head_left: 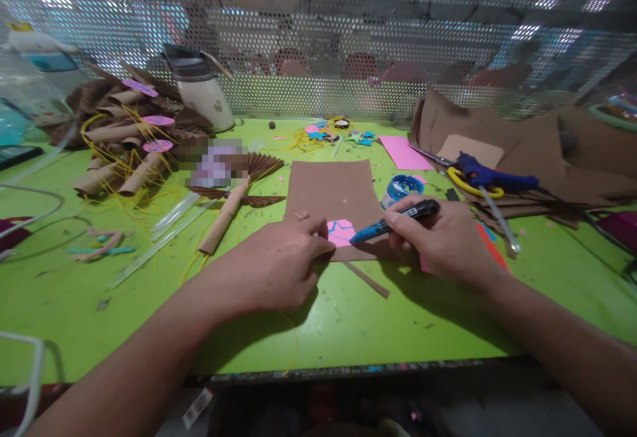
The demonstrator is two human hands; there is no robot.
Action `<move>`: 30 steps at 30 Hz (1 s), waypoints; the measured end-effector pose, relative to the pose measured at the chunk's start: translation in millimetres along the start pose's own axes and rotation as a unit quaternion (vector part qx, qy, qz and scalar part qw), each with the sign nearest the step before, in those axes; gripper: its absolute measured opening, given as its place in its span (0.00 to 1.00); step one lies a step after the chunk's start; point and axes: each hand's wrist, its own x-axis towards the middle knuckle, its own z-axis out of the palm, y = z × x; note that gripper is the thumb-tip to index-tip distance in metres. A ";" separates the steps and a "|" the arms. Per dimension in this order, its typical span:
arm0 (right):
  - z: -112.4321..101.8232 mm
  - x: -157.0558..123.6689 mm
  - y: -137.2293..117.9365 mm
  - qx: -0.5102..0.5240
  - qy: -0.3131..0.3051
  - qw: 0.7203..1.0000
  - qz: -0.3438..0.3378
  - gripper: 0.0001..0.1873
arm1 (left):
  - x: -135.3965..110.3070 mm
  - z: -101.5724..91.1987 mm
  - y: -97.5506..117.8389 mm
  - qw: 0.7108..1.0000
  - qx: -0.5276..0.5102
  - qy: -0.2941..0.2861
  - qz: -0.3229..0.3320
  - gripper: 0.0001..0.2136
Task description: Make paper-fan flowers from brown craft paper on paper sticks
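A small pink paper piece with blue lines on it lies on a brown paper sheet in the middle of the green table. My left hand is closed, its fingertips pinching the pink piece's left edge. My right hand grips a blue marker with a black cap end. The marker's tip touches the pink piece's right side.
A blue jar, yellow-handled scissors, a blue glue gun and brown paper pile sit right. Rolled brown paper dolls, a white jug and glue sticks lie left. Perforated metal screen behind.
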 end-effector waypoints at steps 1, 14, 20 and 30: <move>-0.2 0.0 -0.2 0.001 0.002 1.000 -0.001 0.11 | -0.1 0.0 -0.1 1.000 -0.001 0.000 0.000 0.16; -4.8 1.0 -0.9 0.014 0.057 0.998 -0.029 0.11 | -0.6 -0.4 -0.6 1.000 -0.010 0.000 -0.002 0.16; -2.8 2.6 0.5 0.012 0.052 0.998 -0.027 0.11 | 0.0 -4.6 -1.0 1.000 -0.029 -0.005 0.001 0.14; -2.1 3.0 1.0 0.013 0.040 0.999 -0.031 0.11 | 0.6 -6.2 -0.2 0.999 -0.047 0.017 0.009 0.13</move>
